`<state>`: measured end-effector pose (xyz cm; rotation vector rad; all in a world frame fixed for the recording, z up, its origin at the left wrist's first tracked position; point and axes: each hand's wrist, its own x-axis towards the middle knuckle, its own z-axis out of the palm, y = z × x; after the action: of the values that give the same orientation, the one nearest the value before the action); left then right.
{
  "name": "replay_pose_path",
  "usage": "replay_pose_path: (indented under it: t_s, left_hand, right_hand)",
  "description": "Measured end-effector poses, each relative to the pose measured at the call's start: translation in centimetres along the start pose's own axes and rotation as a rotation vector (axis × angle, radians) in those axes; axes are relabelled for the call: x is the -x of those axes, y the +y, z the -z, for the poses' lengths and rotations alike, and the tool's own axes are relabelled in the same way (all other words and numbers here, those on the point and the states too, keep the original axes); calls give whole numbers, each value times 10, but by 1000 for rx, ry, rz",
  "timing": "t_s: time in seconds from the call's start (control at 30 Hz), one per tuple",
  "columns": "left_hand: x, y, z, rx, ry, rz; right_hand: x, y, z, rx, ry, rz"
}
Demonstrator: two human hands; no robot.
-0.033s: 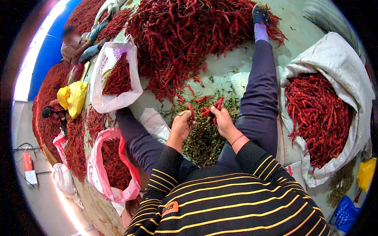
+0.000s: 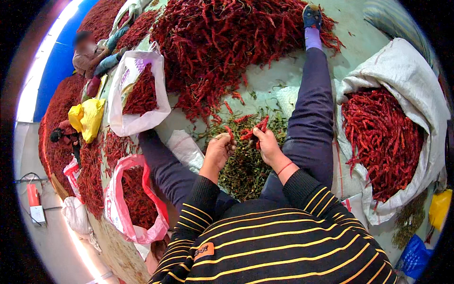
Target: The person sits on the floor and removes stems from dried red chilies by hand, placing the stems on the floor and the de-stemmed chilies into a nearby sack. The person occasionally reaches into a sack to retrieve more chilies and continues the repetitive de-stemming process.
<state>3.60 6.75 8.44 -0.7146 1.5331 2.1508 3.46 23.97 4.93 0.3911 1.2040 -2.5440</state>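
My left hand (image 2: 221,150) is closed, with a red dried chilli (image 2: 229,134) pinched at its thumb and forefinger. Just to its right, my right hand (image 2: 267,149) grips red chillies (image 2: 260,128) between thumb and fingers. Both hands are over a mound of green-brown stems and leaves (image 2: 243,175) between my legs, with a few loose red chillies on it. Beyond them lies a large heap of red chillies (image 2: 222,42) on the pale sheet (image 2: 279,75).
A white sack of chillies (image 2: 383,142) stands at my right; a white bag (image 2: 142,125) and a pink-rimmed bag (image 2: 161,213) hold chillies at my left. Two other people (image 2: 87,57) sit among heaps further left, by a yellow bag (image 2: 90,118). A blue bag (image 2: 414,255) lies bottom right.
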Motion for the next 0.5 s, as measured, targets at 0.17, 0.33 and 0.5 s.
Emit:
replay_pose_path:
  t_s: [0.17,0.33,0.5]
  left_hand:
    - [-5,-7,-3,-323,-72,-84]
    - [0,-12,-3,-652,-186,-214]
    - [8,-19,-15,-973,-212,-283]
  right_hand:
    - [-6,8,6,-26,4,25]
    - [0,5,-2,25,12,4]
    - [-12,21,11,108,4,44]
